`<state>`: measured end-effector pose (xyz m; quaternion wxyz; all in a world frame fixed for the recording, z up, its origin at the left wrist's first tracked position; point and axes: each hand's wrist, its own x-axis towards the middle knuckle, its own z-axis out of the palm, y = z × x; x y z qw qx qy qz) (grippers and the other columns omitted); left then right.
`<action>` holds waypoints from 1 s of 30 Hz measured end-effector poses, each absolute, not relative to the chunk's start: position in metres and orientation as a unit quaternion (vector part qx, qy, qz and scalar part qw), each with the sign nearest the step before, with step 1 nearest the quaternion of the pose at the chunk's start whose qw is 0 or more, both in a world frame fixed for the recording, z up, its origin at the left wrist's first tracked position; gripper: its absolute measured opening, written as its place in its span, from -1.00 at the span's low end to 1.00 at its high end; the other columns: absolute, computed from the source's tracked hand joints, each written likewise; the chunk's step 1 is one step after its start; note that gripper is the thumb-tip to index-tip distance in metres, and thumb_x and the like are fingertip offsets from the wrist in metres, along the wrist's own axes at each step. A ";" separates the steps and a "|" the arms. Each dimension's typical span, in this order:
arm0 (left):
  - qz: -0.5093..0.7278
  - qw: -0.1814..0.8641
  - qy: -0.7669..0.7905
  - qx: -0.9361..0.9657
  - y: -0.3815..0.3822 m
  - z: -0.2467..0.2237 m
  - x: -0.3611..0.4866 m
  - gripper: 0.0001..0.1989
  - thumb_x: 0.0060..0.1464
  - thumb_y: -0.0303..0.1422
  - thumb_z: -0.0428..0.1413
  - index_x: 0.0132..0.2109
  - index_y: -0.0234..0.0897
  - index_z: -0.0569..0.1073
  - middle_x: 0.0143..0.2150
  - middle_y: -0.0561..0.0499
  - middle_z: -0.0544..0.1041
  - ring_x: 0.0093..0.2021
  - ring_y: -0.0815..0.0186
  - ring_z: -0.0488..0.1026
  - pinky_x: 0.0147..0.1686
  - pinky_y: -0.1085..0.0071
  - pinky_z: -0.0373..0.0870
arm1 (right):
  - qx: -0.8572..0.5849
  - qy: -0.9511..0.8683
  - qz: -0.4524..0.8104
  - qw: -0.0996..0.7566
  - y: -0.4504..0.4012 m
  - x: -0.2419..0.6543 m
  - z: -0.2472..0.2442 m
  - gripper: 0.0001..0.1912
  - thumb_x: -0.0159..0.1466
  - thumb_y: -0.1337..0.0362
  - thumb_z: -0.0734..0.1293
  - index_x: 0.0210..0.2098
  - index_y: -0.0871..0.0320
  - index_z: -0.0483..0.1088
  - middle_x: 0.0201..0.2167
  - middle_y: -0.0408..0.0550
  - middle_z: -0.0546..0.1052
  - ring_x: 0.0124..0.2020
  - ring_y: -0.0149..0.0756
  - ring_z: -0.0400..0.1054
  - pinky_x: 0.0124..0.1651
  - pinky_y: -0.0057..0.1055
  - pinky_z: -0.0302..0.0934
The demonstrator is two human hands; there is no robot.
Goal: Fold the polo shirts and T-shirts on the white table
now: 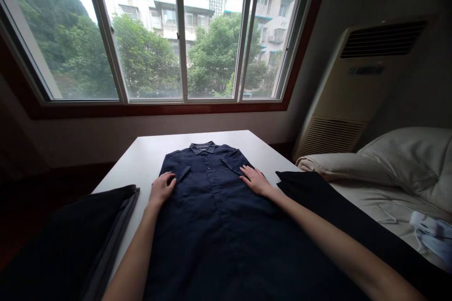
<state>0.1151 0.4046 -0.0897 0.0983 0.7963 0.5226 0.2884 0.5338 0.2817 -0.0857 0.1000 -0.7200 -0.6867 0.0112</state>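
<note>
A dark navy button-front shirt [215, 211] lies spread face up, its collar [202, 147] at the far end and its lower part toward me. Both short sleeves are folded inward over the chest. At the left sleeve fold, my left hand [163, 189] rests on the shirt's edge, fingers bent and thumb apart from them. My right hand [257, 181] lies flat near the right sleeve fold, with its fingers spread on the cloth. Neither hand appears to grip the fabric. The shirt's hem runs out of view at the bottom.
Under the shirt is a white table [150, 148]. Folded dark garments [70, 235] lie at its left, and another black garment [318, 202] at its right. A beige sofa [399, 193] with a white hanger [388, 214] stands at right, near an air conditioner [349, 89].
</note>
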 end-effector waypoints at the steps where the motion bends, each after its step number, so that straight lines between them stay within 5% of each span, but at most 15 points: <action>1: 0.286 0.098 0.524 0.796 0.404 -0.089 0.115 -0.73 0.22 -0.27 0.03 -0.01 -0.19 0.53 0.18 -0.06 0.47 0.20 0.19 0.37 0.21 0.27 0.24 | -0.724 -0.682 0.008 0.102 0.282 0.534 -0.087 -0.34 0.40 -0.09 -0.03 0.37 0.08 0.06 0.39 0.02 0.07 0.41 -0.14 -0.11 0.41 -0.07 -0.28; 7: 0.250 0.075 0.555 0.790 0.399 -0.084 0.120 -0.65 0.26 -0.24 -0.02 0.08 -0.26 0.47 0.26 -0.15 0.37 0.27 0.16 0.29 0.26 0.26 0.13 | -0.736 -0.669 0.002 0.100 0.281 0.532 -0.089 -0.39 0.40 -0.06 -0.02 0.36 0.01 0.07 0.40 -0.03 0.07 0.41 -0.16 -0.12 0.40 -0.02 -0.31; 11: 0.187 0.062 0.596 0.778 0.377 -0.082 0.119 -0.45 0.26 -0.15 -0.04 0.28 -0.38 0.25 0.38 -0.34 0.13 0.39 0.02 0.05 0.33 0.05 -0.09 | -0.737 -0.669 -0.007 0.095 0.282 0.532 -0.094 -0.40 0.40 -0.01 -0.02 0.36 0.01 0.07 0.40 -0.04 0.06 0.41 -0.19 -0.12 0.40 -0.02 -0.32; 16: 0.135 0.059 0.641 0.753 0.310 -0.080 0.099 -0.33 0.28 -0.11 -0.08 0.38 -0.41 0.05 0.43 -0.41 -0.08 0.43 -0.07 -0.11 0.31 -0.07 -0.12 | -0.717 -0.683 -0.063 0.124 0.285 0.537 -0.104 -0.39 0.39 0.01 -0.02 0.35 0.07 0.08 0.40 -0.02 0.07 0.40 -0.19 -0.09 0.39 0.00 -0.32; 25: 0.132 -0.052 0.611 0.779 0.142 -0.093 0.053 -0.38 0.31 -0.10 -0.13 0.36 -0.40 0.14 0.40 -0.28 0.09 0.39 0.03 0.04 0.31 0.07 0.07 | -0.660 -0.714 -0.161 0.170 0.298 0.497 -0.069 -0.53 0.33 0.19 0.08 0.15 0.17 0.32 0.24 0.14 0.33 0.27 -0.13 0.17 0.30 -0.01 -0.14; 30: 0.212 -0.162 0.540 0.798 0.072 -0.125 0.016 -0.42 0.23 -0.13 0.01 0.33 -0.23 0.24 0.29 -0.15 0.33 0.22 0.10 0.36 0.10 0.25 0.39 | -0.651 -0.744 -0.079 0.128 0.328 0.377 -0.011 -0.57 0.29 0.29 0.17 0.14 0.17 0.31 0.18 0.17 0.37 0.15 -0.08 0.26 0.18 -0.08 -0.01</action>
